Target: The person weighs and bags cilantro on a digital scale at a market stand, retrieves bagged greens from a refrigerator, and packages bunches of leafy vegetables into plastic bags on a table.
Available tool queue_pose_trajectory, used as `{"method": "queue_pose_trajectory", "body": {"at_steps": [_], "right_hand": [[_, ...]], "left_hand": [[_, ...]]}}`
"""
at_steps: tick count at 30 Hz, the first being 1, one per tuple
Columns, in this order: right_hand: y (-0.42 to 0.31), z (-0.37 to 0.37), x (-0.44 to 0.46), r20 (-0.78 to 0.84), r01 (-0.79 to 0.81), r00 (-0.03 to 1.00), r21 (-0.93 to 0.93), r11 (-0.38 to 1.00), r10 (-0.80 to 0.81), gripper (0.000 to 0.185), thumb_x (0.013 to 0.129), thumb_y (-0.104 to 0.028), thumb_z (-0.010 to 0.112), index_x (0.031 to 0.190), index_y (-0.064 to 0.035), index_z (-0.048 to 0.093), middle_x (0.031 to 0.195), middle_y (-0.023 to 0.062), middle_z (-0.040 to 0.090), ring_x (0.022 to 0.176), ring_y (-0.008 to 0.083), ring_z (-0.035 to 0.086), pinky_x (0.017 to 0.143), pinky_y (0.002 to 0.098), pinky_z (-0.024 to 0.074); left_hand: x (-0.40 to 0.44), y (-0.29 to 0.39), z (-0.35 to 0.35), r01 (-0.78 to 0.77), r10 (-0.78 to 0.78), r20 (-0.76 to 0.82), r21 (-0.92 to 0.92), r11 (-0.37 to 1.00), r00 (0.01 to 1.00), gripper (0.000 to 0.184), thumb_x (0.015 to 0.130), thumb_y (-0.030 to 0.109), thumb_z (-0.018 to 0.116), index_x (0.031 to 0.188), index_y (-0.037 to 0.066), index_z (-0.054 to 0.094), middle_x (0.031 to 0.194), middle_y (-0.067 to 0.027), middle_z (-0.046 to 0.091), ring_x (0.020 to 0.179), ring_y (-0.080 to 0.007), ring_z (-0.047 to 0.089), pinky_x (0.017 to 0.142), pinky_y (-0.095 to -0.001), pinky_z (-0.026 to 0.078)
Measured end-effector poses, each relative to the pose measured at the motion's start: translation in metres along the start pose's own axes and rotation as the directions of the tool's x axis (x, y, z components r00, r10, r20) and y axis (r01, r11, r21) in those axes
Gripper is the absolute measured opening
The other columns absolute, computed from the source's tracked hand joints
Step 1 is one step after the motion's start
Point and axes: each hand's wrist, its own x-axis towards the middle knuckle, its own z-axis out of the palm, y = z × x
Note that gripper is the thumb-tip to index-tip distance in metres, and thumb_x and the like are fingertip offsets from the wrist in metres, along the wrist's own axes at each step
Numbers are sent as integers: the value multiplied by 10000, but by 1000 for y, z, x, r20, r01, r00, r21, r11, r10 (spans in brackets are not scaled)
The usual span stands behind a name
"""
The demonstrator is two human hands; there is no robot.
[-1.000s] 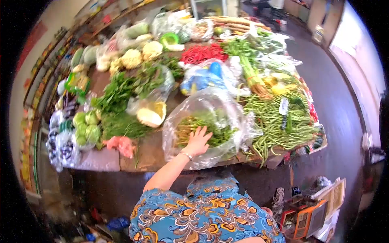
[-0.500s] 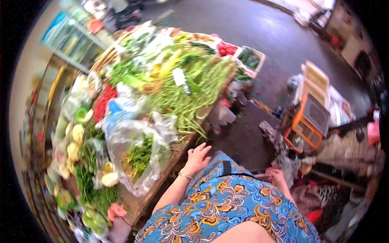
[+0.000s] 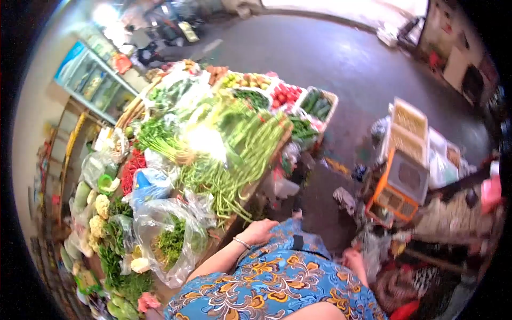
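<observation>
Left hand [image 3: 258, 232] has come down from the worktop edge, where its fingers were spread half a second ago, and now sits low by the blue patterned clothing [image 3: 256, 290]. One second back it was over the greens [image 3: 172, 244]. View has swung right since then; right hand [image 3: 353, 258] is about where it was half a second ago.

From my feed: left hand back up, fingers close together, bracelet [image 3: 241, 243] at the wrist; fingertips at the cloth, can't tell if they grip it. Right hand looks narrow, partly curled, just beside crumpled clear plastic [image 3: 377, 249]; I can't tell whether it holds anything.

Greens lie inside the open clear bag [image 3: 143, 224] on the worktop [image 3: 216, 241], near its front edge, left of the left hand and apart from it. Long beans [image 3: 226, 184] are heaped beyond that hand, some ends over the edge. Blue bag [image 3: 151, 188] just behind the clear one, red heap [image 3: 133, 170] behind that, cauliflower [image 3: 98, 226] to the left. Orange-framed appliance [image 3: 397, 186] stands off to the right, past the right hand. White glare hides part of the bean pile.
</observation>
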Motion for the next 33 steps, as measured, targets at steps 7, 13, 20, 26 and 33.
{"method": "queue_pose_trajectory", "body": {"at_steps": [7,13,20,26,33], "right_hand": [[-122,34,45,-170,-182,972,-129,975,159,120,792,-106,614,797,12,596,643,123,612,480,198,569,431,317,479],[-188,38,83,-240,-162,958,-10,987,155,167,803,-138,637,844,23,619,682,96,627,551,170,575,496,305,473],[-116,-45,158,76,-107,993,214,971,92,198,865,-127,638,975,35,614,720,99,621,575,204,589,558,345,532],[-137,-94,202,-236,-166,961,-64,984,147,187,860,-137,632,957,22,616,713,90,621,577,194,589,546,326,514],[-214,-164,270,-219,-37,975,-83,996,18,174,847,-152,621,933,-1,621,697,71,619,580,172,591,522,295,478]], "left_hand": [[94,-8,-52,-13,12,52,32,999,999,455,824,285,591,1249,130,544,1061,-187,616,995,-343,599,832,-449,496],[155,-23,-99,-20,15,79,64,998,997,457,819,279,592,1247,127,539,1111,-156,614,1021,-329,594,826,-452,499],[248,-9,-132,-93,91,100,13,996,991,440,816,244,576,1233,107,555,1068,-176,618,993,-344,599,814,-452,499],[333,46,-160,-214,202,139,71,974,969,462,813,255,578,1245,96,542,1086,-178,610,990,-348,599,820,-450,500],[426,99,-186,-183,175,100,69,981,979,458,799,247,587,1230,95,553,1066,-187,624,972,-358,606,824,-456,498]]}}
